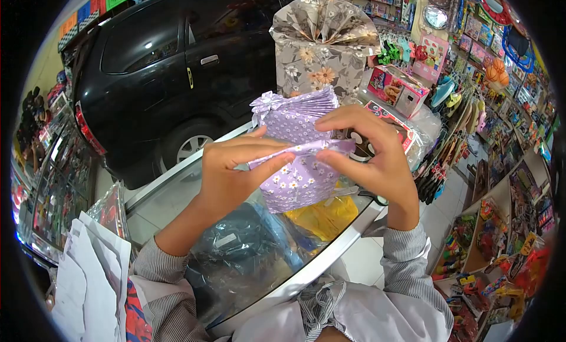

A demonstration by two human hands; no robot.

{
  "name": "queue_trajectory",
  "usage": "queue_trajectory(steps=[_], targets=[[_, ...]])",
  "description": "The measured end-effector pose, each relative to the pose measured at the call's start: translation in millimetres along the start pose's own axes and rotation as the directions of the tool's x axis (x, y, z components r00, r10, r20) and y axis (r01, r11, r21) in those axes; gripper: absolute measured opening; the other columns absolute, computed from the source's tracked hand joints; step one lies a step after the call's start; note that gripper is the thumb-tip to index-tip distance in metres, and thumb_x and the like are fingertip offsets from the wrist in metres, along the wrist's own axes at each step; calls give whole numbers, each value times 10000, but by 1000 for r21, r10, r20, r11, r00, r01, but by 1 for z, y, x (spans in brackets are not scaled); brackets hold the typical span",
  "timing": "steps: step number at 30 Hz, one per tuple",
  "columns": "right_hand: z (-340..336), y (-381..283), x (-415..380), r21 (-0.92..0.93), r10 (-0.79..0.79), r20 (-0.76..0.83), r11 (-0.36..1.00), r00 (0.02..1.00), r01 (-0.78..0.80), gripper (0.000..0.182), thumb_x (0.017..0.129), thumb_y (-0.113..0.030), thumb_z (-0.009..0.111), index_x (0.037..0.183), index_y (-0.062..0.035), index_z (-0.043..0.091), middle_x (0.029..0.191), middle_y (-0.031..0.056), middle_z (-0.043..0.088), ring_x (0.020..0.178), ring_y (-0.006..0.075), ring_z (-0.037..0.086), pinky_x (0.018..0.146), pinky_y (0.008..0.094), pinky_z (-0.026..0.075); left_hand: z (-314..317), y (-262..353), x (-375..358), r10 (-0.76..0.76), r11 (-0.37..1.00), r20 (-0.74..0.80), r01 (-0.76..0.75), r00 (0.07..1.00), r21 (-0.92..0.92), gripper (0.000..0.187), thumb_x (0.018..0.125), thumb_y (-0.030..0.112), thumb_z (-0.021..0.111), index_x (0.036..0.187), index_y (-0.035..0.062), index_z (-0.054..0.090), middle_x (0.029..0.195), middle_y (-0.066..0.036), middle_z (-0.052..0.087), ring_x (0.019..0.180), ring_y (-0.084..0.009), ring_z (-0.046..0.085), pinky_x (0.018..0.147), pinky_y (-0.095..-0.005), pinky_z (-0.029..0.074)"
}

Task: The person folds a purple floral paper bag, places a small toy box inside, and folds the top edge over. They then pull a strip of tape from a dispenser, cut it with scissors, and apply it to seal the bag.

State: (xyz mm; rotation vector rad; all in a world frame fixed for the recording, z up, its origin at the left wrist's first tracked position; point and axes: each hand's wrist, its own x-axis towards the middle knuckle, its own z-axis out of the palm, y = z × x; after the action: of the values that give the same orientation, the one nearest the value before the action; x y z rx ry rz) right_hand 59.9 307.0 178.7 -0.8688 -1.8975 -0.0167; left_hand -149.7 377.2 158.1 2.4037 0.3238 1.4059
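Both hands [306, 165] pinch lilac floral wrapping paper [295, 177]

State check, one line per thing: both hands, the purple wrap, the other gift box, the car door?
left hand: shut, pinching the folded strip
right hand: shut, pinching the same strip
folded strip: creased flat, held level between both hands
purple floral gift: wrapped, upright, pleated fan and bow on top
grey floral gift: wrapped, upright, fan top
car door: closed
glass counter: bags visible underneath

- Just 1 view, from the person's head, tilted forward and down.
- Close over both hands; fisheye bends shop shelves [501, 183] around.
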Motion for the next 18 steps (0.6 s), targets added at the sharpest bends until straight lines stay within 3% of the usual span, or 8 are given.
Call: queue_trajectory(steps=[2, 5, 9, 13, 15, 18], targets=[[5, -17, 6, -175, -97, 32, 979, 995, 101, 147, 786, -127, 643, 912, -54, 626, 907, 64, 609, 896, 225, 577, 795, 344, 419, -1, 1, -2, 27, 999, 28, -27, 999, 31, 158, 718, 38, 725, 873, 63, 713, 858, -75, 694, 797, -183, 670, 940, -441, 424], [4, -32, 10, -234, -32, 274, 967, 961, 99, 137, 804, -172, 618, 904, -80, 624, 872, 62, 585, 879, 236, 556, 773, 362, 403, -2, 3, -3, 14, 1000, 63, -15, 998, 9, 202, 699, 44, 737, 897, 75, 708, 881, -65, 694, 820, -188, 666, 967, -447, 398], [5, -26, 0, -48, -104, 189, 992, 976, 115, 126, 776, -141, 639, 876, -70, 611, 827, 47, 569, 792, 223, 554, 691, 347, 393, 1, 5, 0, -41, 967, 108, 66, 993, -245, 230, 681, 50, 747, 906, 50, 697, 912, -85, 689, 857, -199, 658, 973, -408, 399], [-1, -24, -5, -121, -135, 143, 981, 980, 153, 118, 765, -107, 649, 869, -71, 607, 824, 46, 566, 768, 224, 551, 672, 339, 389, 3, -3, -6, 0, 953, 143, 43, 990, -299, 286, 700, 51, 731, 979, 33, 670, 935, -94, 682, 865, -215, 659, 944, -381, 439], [-3, -21, -4, -194, -200, 166, 954, 966, 231, 123, 765, -105, 652, 875, -74, 606, 827, 49, 567, 767, 223, 550, 671, 339, 389, 2, 0, -7, 114, 991, 133, -103, 984, -90, 295, 701, 50, 732, 988, 39, 665, 928, -83, 681, 850, -221, 660, 934, -387, 452], [-8, -23, -8, -160, -149, 200, 970, 968, 183, 127, 772, -107, 649, 887, -78, 604, 832, 48, 566, 773, 219, 548, 676, 334, 385, 4, 7, -9, 250, 955, 116, -265, 961, 132, 280, 690, 63, 743, 961, 67, 672, 929, -61, 677, 860, -217, 654, 953, -440, 433]])
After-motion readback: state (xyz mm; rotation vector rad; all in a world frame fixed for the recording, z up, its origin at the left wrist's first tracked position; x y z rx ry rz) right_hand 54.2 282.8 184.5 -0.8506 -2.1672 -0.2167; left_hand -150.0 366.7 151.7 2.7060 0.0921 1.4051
